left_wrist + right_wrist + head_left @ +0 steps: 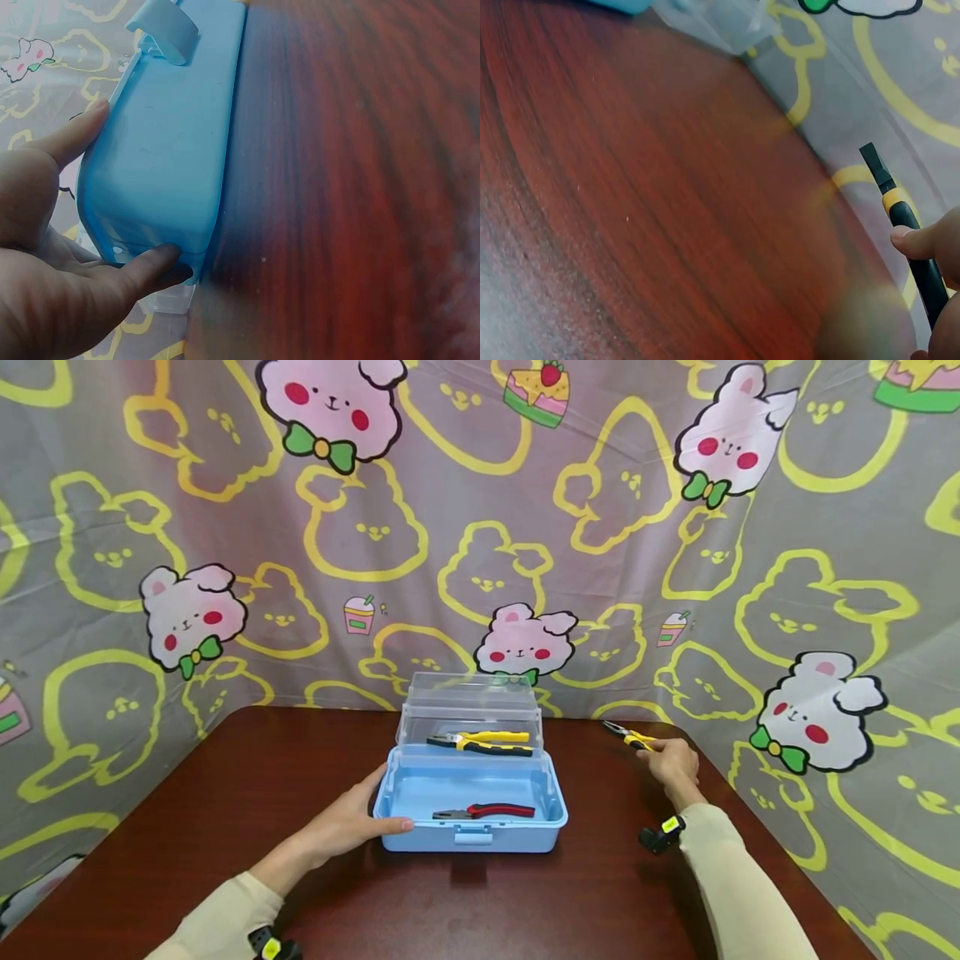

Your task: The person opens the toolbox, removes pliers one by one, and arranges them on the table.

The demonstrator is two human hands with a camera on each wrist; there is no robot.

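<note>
the blue toolbox [471, 835] sits open in the middle of the dark wooden table [225, 827], its clear lid [468, 693] tipped back and a clear upper tray [471, 731] lifted behind the base. two tools are already inside: yellow-handled pliers [483, 742] lie across the upper tray, and red-handled pliers [486, 812] lie flat on the bottom of the blue base, close to the front wall.

the left hand [352, 818] steadies the box at its front left corner. in the left wrist view the thumb [150, 266] presses against the blue wall low down and the fingers [75, 135] wrap round the corner, so that hand is clamped lightly on the toolbox, holding it in place rather than lifting it.

over on the right, near the back edge of the table, the right hand [671, 764] is on a third tool, small yellow-handled pointed pliers [630, 737]. the right wrist view shows a fingertip [922, 241] curled onto the black and yellow handle [904, 225], so the grip is closed on it. whether the tool is off the table i cannot tell.

judging by this, the packing looks roughly two thirds done: two tools stowed, one in hand and well apart from the box, the lid open.
</note>
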